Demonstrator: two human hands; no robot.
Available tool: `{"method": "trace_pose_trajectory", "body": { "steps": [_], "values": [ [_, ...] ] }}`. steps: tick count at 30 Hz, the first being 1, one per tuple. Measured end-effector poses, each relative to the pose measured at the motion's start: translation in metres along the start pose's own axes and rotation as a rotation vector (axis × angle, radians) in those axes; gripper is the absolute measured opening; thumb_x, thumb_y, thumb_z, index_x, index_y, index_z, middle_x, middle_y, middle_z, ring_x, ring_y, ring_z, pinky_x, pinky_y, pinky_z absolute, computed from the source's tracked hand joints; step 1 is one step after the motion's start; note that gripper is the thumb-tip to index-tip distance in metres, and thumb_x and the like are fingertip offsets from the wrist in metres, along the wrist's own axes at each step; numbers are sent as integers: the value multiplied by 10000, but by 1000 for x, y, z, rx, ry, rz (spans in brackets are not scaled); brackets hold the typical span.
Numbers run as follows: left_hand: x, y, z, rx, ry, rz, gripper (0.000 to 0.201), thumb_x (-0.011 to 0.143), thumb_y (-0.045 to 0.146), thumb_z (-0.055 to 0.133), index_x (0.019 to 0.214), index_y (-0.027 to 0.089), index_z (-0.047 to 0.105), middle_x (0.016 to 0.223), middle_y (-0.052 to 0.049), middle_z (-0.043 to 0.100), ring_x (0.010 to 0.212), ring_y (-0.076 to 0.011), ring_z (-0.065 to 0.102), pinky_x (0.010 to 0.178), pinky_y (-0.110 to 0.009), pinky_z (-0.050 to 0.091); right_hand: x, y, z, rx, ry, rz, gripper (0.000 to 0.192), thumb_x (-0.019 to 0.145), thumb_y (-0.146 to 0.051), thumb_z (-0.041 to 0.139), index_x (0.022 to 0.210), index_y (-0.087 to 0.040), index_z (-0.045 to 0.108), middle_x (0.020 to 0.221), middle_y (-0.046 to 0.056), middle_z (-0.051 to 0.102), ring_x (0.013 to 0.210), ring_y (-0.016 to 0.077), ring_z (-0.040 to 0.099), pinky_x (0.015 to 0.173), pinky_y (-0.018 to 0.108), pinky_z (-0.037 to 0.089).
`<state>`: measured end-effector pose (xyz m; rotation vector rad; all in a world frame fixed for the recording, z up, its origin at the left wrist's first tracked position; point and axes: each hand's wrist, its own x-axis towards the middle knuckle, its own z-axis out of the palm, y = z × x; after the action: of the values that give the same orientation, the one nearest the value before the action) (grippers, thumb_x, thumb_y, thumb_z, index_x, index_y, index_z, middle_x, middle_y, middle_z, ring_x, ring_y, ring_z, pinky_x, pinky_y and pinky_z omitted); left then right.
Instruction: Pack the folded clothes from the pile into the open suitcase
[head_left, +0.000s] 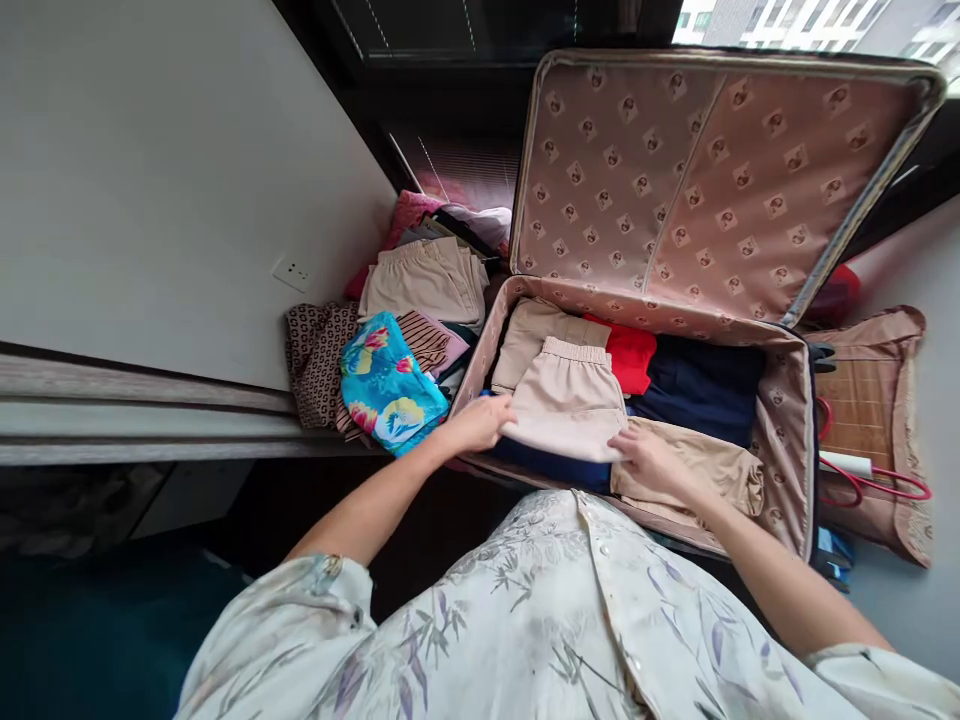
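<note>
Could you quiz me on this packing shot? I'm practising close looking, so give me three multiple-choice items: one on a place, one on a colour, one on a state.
1. Where does the blue floral garment lie?
A. inside the suitcase
B. on the clothes pile left of the suitcase
C. on the lid

2. What colour is the folded piece next to the navy garment, at the back of the suitcase?
A. red
B. green
C. yellow

3. How is the suitcase lid?
A. zipped shut
B. open and raised
C. taken off

Answers:
1 B: it rests outside the case, on the pile.
2 A: the red garment shows beside the beige shorts that the left hand and right hand touch.
3 B: its patterned lining faces the camera.
</note>
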<state>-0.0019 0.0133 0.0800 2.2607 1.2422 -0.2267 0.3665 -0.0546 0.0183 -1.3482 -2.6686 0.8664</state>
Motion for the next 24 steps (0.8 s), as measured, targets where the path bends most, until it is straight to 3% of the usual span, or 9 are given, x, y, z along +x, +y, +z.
{"method": "trace_pose_trajectory", "body": {
  "steps": [2,4,6,7,10,13,15,19,24],
  "values": [
    [34,-19,-29,-12,94,-3,280,817,182,627,1056,204,771,1050,-80,620,982,-224,654,947,-327,517,24,27,-31,61,125,37,309,844,-155,525,1106,-197,685,1030,100,692,968,242,612,860,336,472],
    [71,-36,-49,-30,344,-138,367,867,207,605,1216,167,711,1166,-119,609,1135,-264,623,1042,-371,491,51,55,-57,81,325,169,404,893,-245,507,1277,-199,626,1124,122,685,1007,267,610,910,376,487],
    [101,-45,-54,-59,529,-337,494,921,250,592,1398,120,583,1294,-175,567,1254,-302,567,1107,-415,452,75,79,-69,50,496,357,557,917,-334,505,1449,-167,501,1213,168,654,1063,308,592,951,431,481],
    [111,-45,-48,-74,550,-414,546,941,273,589,1453,97,523,1336,-202,544,1282,-315,549,1121,-430,439,82,87,-67,30,540,443,627,922,-371,505,1503,-145,439,1249,194,633,1093,330,579,959,454,475],
    [118,-36,-10,-57,383,-404,607,931,314,641,1482,106,493,1435,-237,481,1343,-350,495,1136,-481,417,89,91,-37,-4,471,570,729,925,-438,506,1558,-111,357,1343,244,569,1179,366,540,957,475,471],
    [111,-22,34,87,158,-187,753,812,249,779,1508,219,491,1618,-205,318,1476,-409,317,1181,-582,322,83,75,10,-69,278,516,767,902,-431,556,1588,-166,339,1517,245,456,1316,389,466,994,505,454],
    [111,-17,52,168,78,-140,803,807,145,735,1549,256,449,1674,-183,250,1522,-418,230,1197,-618,262,81,64,32,-162,176,449,804,862,-357,608,1604,-217,331,1636,220,332,1441,403,355,1058,536,401],
    [129,-19,57,196,62,-213,730,895,31,462,1586,260,409,1650,-173,323,1494,-370,321,1174,-586,318,91,61,41,-312,108,397,858,798,-169,618,1607,-233,338,1705,193,219,1545,385,210,1144,545,293],
    [148,-25,42,118,64,-212,644,962,42,327,1568,235,431,1451,-177,531,1266,-278,551,1082,-448,434,114,73,25,-326,79,361,759,878,-148,510,1611,-239,337,1671,209,296,1419,380,386,1052,534,389]
  ]
}}
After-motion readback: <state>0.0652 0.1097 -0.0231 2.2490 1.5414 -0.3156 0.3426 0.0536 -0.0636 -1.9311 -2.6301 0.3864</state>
